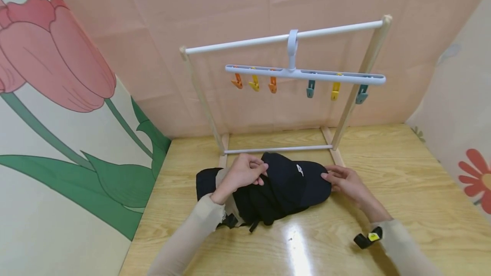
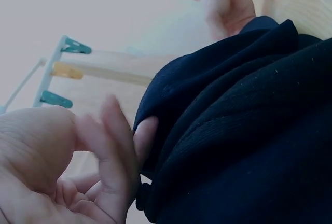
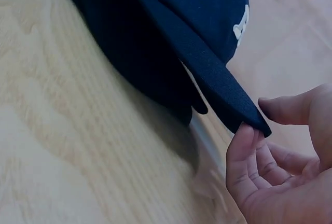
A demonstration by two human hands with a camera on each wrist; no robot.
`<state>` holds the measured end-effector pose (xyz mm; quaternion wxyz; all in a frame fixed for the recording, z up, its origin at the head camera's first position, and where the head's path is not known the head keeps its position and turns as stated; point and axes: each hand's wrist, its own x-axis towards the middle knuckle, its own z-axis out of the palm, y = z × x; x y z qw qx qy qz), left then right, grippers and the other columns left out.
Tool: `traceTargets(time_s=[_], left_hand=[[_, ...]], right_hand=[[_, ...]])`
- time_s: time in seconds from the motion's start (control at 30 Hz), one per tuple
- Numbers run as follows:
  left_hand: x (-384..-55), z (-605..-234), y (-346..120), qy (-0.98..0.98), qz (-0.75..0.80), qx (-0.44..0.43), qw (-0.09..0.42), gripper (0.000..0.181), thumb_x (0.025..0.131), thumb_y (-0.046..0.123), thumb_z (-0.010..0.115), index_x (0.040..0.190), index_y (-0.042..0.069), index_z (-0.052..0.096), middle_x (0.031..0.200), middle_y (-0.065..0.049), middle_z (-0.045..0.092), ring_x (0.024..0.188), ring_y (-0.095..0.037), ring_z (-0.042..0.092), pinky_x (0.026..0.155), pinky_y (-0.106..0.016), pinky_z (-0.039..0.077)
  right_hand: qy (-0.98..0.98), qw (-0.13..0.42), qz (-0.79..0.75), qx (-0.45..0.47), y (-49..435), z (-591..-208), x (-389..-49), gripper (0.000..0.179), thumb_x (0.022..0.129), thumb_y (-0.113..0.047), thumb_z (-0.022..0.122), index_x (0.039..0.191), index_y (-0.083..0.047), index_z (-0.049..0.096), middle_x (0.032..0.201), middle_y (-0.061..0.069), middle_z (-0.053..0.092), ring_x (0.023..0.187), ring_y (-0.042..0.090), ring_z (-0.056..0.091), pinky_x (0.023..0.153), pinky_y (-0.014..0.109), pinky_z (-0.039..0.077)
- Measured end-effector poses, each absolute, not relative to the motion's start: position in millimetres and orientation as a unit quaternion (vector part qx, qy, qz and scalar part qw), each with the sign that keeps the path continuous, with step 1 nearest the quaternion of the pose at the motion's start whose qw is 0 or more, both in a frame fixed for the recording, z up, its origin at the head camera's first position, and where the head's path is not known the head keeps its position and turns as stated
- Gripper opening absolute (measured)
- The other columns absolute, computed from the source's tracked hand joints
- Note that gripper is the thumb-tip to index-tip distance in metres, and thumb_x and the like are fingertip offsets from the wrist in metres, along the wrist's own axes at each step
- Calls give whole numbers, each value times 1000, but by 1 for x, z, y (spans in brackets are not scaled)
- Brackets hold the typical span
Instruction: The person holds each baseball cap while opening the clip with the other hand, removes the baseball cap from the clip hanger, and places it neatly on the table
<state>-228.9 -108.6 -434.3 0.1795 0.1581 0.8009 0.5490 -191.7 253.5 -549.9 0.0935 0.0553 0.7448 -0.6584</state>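
Observation:
A dark navy cap [image 1: 284,178] with a small white emblem lies on a heap of black cloth [image 1: 249,203], its brim pointing right. My right hand [image 1: 347,184] pinches the brim's tip, thumb above and fingers below, as the right wrist view shows. At the cap's back edge, my left hand [image 1: 247,171] holds the rim with bent fingers. In the left wrist view, one fingertip of the left hand [image 2: 98,156] overlaps the dark cloth, and other fingers are blurred. Under the cap, a second dark brim-like edge [image 3: 189,110] shows in the right wrist view.
Behind the heap stands a rack [image 1: 278,148] with wooden posts. From its top bar [image 1: 245,43] hangs a pale hanger [image 1: 264,71] with several coloured clips [image 1: 335,88]. Beige cloth [image 1: 232,205] and another dark piece [image 1: 206,182] lie left on the wooden table [image 1: 172,225].

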Motion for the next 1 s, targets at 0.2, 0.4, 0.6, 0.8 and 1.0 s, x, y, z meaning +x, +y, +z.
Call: traceTargets(time_s=[0.2,0.4,0.6,0.8,1.0], left_hand=[[-229,-432,-108,823,517,154,178,16,105,17,71,104,4,79,81,-2,80,53,-10,68,50,-19,51],[-227,-428,-106,839,491,149,183,15,105,18,70,103,5,78,80,-1,80,51,-12,68,48,-21,50],[-224,-429,-105,856,459,144,187,16,105,21,71,101,6,77,78,2,79,54,-14,70,51,-23,53],[-221,-428,-102,861,450,134,196,16,104,21,73,96,8,78,76,1,78,57,-16,72,56,-26,57],[-221,-430,-99,864,442,126,206,18,104,22,73,93,9,78,74,1,77,58,-16,73,56,-27,58]], right_hand=[[766,76,-636,48,248,-552,-195,67,104,-22,72,155,11,42,115,2,67,84,5,69,75,26,61],[807,51,-588,34,245,-551,-197,61,102,-20,75,148,12,51,121,21,70,78,8,67,68,29,60],[830,45,-555,37,242,-552,-196,56,100,-21,77,143,11,57,123,27,71,75,13,67,67,31,62],[837,42,-544,46,240,-553,-196,54,99,-18,78,141,11,59,125,28,67,79,13,68,66,31,62],[869,20,-493,39,239,-553,-194,54,98,-22,81,137,11,63,115,23,70,96,20,69,66,26,58]])
